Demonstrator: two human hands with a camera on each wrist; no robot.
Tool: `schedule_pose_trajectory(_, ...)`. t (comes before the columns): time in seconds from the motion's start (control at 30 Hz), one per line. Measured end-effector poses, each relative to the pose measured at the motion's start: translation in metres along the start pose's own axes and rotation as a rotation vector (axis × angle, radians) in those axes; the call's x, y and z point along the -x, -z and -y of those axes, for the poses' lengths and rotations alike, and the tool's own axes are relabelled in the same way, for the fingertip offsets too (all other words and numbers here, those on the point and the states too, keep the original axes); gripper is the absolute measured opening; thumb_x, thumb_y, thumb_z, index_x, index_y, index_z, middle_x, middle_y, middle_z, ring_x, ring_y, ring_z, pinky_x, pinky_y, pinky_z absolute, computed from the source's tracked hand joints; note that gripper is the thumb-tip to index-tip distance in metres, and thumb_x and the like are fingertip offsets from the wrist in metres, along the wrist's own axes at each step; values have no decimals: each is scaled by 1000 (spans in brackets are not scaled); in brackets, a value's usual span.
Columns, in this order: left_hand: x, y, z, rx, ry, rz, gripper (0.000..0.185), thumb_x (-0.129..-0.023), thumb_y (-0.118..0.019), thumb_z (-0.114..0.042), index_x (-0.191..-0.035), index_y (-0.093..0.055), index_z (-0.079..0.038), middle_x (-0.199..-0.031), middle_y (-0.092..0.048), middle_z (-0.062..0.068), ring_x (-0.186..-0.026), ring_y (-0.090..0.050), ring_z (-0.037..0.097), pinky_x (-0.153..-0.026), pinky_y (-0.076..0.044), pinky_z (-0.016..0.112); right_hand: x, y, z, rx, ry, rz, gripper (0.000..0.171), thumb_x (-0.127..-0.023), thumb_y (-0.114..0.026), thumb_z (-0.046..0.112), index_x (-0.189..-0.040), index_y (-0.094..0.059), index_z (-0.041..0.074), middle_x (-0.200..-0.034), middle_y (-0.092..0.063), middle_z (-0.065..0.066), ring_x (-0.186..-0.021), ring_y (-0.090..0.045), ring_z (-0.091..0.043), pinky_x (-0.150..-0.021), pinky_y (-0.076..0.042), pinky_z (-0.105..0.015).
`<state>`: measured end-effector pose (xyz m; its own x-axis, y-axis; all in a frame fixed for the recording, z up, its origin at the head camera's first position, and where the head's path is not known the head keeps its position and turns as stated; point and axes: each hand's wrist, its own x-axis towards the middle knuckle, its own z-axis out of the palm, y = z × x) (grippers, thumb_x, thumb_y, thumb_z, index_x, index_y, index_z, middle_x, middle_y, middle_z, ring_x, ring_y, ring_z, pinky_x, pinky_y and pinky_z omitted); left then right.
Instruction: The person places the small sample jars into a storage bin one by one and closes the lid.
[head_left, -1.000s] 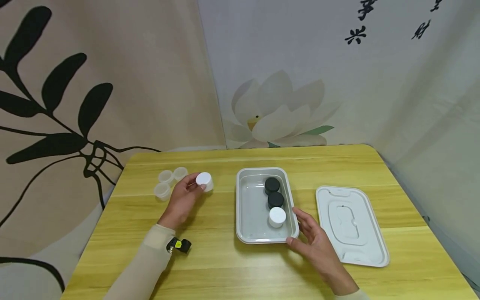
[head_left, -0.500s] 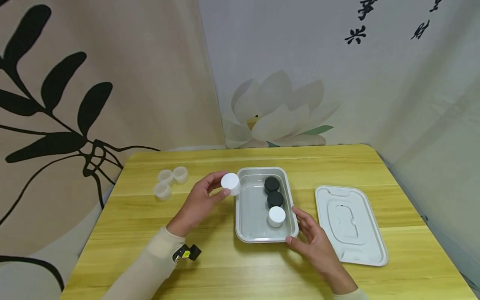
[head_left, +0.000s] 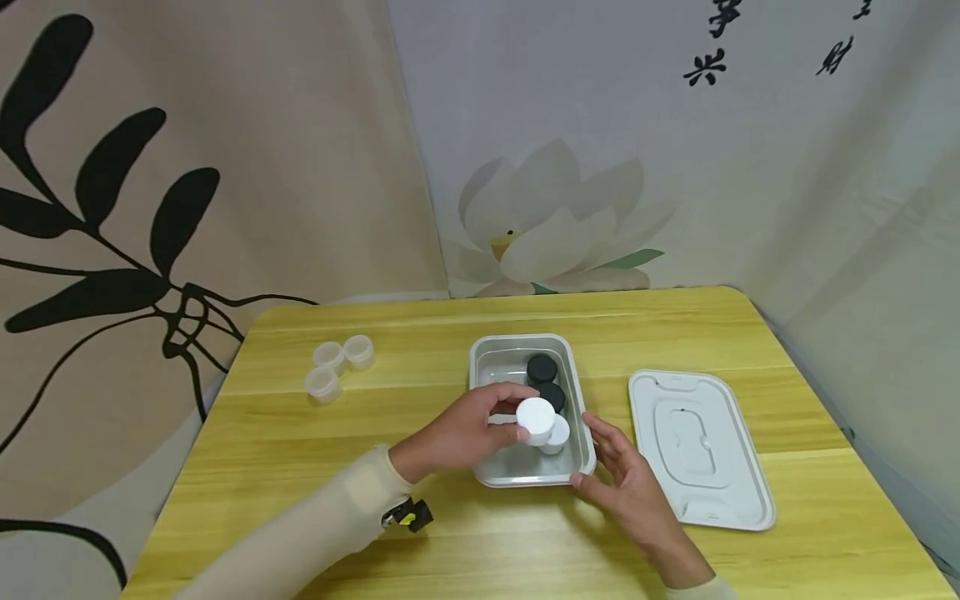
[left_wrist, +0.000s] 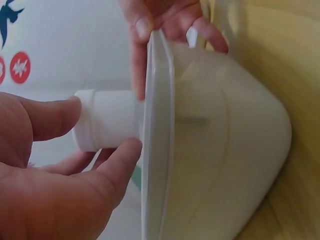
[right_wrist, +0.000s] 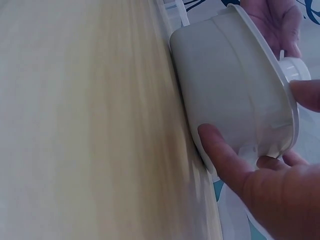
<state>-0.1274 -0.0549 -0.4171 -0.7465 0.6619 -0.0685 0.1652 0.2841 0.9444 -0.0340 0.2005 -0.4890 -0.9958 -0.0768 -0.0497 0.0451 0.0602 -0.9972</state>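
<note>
Yellow wood-grain table (head_left: 450, 542), set in a corner of printed wall hangings (black leaf motif, pale lotus); on it we list the following.

Item: grey tray (head_left: 483, 365), rectangular, open, near the table's middle. It holds two black-capped jars (head_left: 542, 367) in a row along its right side and one white-capped jar (head_left: 558, 435) nearest us, partly hidden.

Item: white jar (head_left: 536, 419), held by our left hand (head_left: 465, 433) over the tray, beside the row. Thumb and fingers pinch its sides, so that the cap faces up and the base can go down level. In the left wrist view the jar (left_wrist: 105, 120) shows past the tray rim (left_wrist: 157, 125).

Item: right hand (head_left: 626, 483), fingers loosely spread, fingertips on the tray's near right corner; the right wrist view shows the thumb (right_wrist: 220, 155) against the tray wall (right_wrist: 225, 85). We judge this a steadying hold, to keep the light tray from sliding.

Item: tray lid (head_left: 701, 450), flat on the table, right of the tray, apart.

Item: three clear uncapped cups (head_left: 337, 365), clustered far left.
</note>
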Motion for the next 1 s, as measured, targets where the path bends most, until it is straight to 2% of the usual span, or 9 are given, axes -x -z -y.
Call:
schedule_pose_trajectory(0.07, -3, -6, -1, -15, -8, 47, 44, -101, -71, -6, -143, -60, -5, -140, -65, 10, -129, -64, 27, -113, -50, 54, 0, 0, 0, 2, 3, 0, 82, -90, -79, 2, -161, -41, 10, -165, -45, -16, -141, -51, -10, -109, -42, -12)
schedule_pose_trajectory(0.2, -8, -16, -5, -92, 21, 109, 42, -100, -71, -4, -141, -62, -7, -135, -67, 7, -127, -66, 24, -110, -53, 44, 0, 1, -1, 1, 21, 5, 82, -90, -79, 1, -161, -40, 9, -164, -45, -18, -142, -51, -14, -110, -42, -15)
schedule_pose_trajectory(0.3, -10, -22, -6, -151, 44, 136, 41, -99, -72, -3, -139, -63, -7, -135, -67, 6, -128, -66, 24, -109, -53, 37, 0, 1, -2, -7, 33, 11, 82, -90, -78, 0, -161, -39, 7, -164, -45, -20, -140, -52, -10, -110, -44, -17)
schedule_pose_trajectory(0.4, -13, -26, -3, -181, 33, 159, 38, -98, -72, -2, -136, -65, -7, -132, -69, 5, -126, -67, 24, -108, -55, 36, 0, 1, -2, -20, 32, 16, 82, -90, -78, 0, -161, -39, 7, -165, -44, -20, -138, -53, -4, -109, -44, -17)
schedule_pose_trajectory(0.6, -17, -31, 1, -224, -1, 167, 33, -95, -75, 0, -127, -68, -5, -121, -72, 5, -116, -70, 20, -101, -57, 32, 1, 1, 0, -21, 20, 16, 81, -91, -78, 1, -162, -39, 8, -164, -45, -19, -137, -52, -2, -109, -44, -17)
schedule_pose_trajectory(0.83, -20, -34, 4, -261, 17, 166, 34, -93, -77, 2, -126, -69, -3, -118, -74, 9, -112, -73, 23, -94, -55, 20, 2, 0, 3, -6, 9, 10, 80, -91, -78, 2, -162, -39, 10, -165, -44, -17, -137, -50, -1, -110, -41, -14)
schedule_pose_trajectory(0.93, -21, -35, 5, -285, 31, 162, 32, -93, -77, 0, -124, -70, -5, -115, -75, 7, -107, -72, 17, -92, -55, 18, 2, -1, 4, -4, 5, 8, 81, -91, -78, 3, -162, -40, 10, -165, -45, -16, -138, -50, -4, -109, -41, -14)
schedule_pose_trajectory(1.0, -21, -35, 5, -304, 30, 160, 30, -94, -78, -2, -123, -70, -5, -112, -76, 7, -104, -72, 13, -90, -54, 18, 2, -1, 4, 1, 6, 9, 81, -91, -78, 3, -162, -39, 8, -165, -45, -17, -141, -50, -10, -109, -42, -15)
